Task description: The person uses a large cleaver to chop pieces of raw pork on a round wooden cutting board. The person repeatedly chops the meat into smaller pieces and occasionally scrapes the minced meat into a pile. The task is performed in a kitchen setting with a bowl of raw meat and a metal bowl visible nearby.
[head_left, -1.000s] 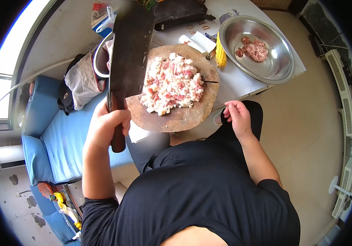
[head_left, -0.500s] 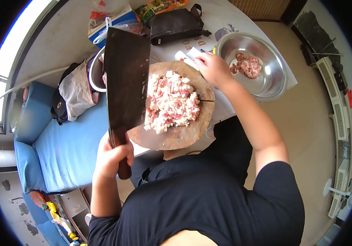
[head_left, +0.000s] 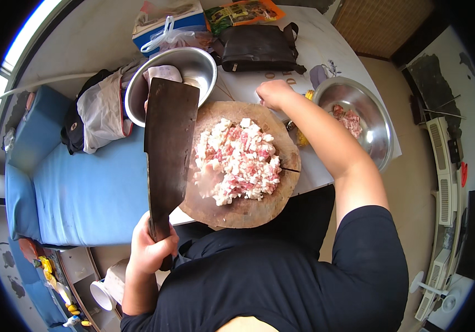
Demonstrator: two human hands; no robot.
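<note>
White tabletop (head_left: 326, 47) carries everything, with a blue bench (head_left: 82, 188) along its left edge. Largest on it is the round wooden chopping board (head_left: 243, 207) at the near edge, heaped in the middle with diced pink-and-white meat (head_left: 237, 160). One steel bowl (head_left: 201, 63) sits just off the board's far-left rim, another steel bowl (head_left: 375, 124) with a few meat pieces at the table's right edge, and a dark bag (head_left: 257, 47) toward the far side.

Over the board's left rim hangs the cleaver (head_left: 168, 146) — a broad dark blade, its long axis running from the near edge away toward the far-left bowl, tip pointing away from the person. The left hand (head_left: 151, 249) is wrapped tight around the handle at the blade's near end, so the blade extends straight ahead of the fist, with the meat heap just to its right. This hand is by far the nearer to the meat.

The right hand (head_left: 273, 94) rests at the board's far rim — fingers curled under; whether they pinch anything I cannot tell.
</note>
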